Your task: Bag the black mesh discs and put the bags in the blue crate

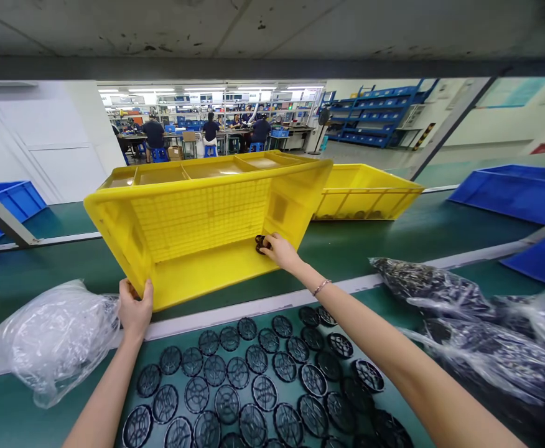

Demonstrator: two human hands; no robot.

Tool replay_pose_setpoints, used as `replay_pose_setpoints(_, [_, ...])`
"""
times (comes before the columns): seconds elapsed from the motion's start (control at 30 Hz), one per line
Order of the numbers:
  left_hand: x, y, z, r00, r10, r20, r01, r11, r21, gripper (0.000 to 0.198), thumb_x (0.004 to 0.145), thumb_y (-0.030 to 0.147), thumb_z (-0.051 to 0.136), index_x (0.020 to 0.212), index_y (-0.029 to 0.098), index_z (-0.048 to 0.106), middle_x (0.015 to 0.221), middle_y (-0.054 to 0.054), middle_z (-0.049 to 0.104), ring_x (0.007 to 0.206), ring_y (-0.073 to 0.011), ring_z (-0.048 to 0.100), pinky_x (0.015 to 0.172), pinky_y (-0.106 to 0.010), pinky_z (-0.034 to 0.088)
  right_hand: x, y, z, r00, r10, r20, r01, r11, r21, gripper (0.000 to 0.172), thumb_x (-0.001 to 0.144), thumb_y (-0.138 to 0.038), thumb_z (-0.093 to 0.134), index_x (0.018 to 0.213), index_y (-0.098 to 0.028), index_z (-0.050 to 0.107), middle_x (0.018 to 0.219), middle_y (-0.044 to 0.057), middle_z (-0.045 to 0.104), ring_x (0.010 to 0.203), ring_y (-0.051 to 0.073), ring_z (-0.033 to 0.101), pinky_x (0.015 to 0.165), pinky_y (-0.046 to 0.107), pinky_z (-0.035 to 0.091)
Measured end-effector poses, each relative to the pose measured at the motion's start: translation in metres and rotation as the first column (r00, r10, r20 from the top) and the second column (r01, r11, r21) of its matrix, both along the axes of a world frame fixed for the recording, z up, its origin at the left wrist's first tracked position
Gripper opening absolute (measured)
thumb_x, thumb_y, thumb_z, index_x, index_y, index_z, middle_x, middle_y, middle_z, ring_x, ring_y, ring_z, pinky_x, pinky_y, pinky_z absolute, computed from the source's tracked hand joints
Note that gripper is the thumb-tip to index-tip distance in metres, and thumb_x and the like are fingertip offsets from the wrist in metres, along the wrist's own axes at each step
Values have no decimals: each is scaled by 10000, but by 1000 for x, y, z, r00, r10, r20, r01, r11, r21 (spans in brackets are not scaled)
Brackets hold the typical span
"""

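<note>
A large yellow plastic bin (202, 274) is tipped on its side with its mouth facing me, above the bench's back edge. My left hand (135, 308) grips its lower left rim, thumb inside. Reaching into the lower right of the bin, my right hand (280, 250) has its fingers closed on small black round plastic parts (260, 244); how many it holds is partly hidden. Below, on the green bench top, many black spoked plastic discs (226, 404) lie spread out in loose rows, between my forearms.
A clear plastic bag of white pieces (58, 333) lies at left. Bags of black parts (482, 336) lie at right. Behind stand another yellow bin (361, 193) and blue bins (515, 190) on a green surface. A shelf (272, 37) hangs overhead. People (210, 129) sit at far benches.
</note>
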State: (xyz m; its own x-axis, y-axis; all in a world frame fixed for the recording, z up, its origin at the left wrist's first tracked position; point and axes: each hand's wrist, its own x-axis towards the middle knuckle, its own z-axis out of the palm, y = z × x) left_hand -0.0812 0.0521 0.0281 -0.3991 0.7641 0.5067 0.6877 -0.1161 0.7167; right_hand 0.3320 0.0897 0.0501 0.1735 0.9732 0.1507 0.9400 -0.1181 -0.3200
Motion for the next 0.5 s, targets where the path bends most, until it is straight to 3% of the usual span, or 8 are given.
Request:
replay_pose_setpoints(0.17, [0, 1, 0, 1000, -3, -4, 3, 1000, 13, 353, 800, 505, 580, 907, 181, 486, 722, -7, 500, 599, -158, 452, 572, -281, 302, 0, -11, 2, 992, 9, -124, -7, 1000, 19, 365, 819, -447, 551, 975, -122, 611, 1065, 22, 585, 736, -73, 352, 715, 57, 264])
replay_pose_setpoints(0.27, [0, 0, 1, 1000, -6, -8, 6, 1000, 7, 351, 799, 504, 580, 905, 183, 486, 725, -10, 505, 609, -164, 462, 577, -283, 304, 3, -31, 10, 977, -16, -215, 30, 998, 60, 397, 860, -458, 470, 1066, -134, 568, 1072, 27, 607, 763, -71, 418, 731, 46, 310])
replay_pose_setpoints(0.4, [-1, 0, 2, 1000, -4, 1, 4, 1000, -13, 354, 800, 507, 583, 907, 186, 481, 728, -10, 515, 614, -169, 476, 581, -287, 312, 30, -92, 24, 937, -18, -348, 32, 999, 33, 566, 865, -575, 379, 1214, -144, 490, 953, 29, 635, 696, -62, 485, 661, 47, 385])
replay_pose_setpoints(0.5, [-1, 0, 2, 1000, 13, 16, -12, 1000, -22, 362, 795, 508, 593, 916, 189, 474, 739, -8, 522, 622, -173, 488, 588, -288, 321, 65, -155, 23, 852, -89, -515, 44, 994, -98, 738, 795, -711, 397, 1272, -152, 466, 893, 31, 626, 649, -45, 496, 610, 79, 418])
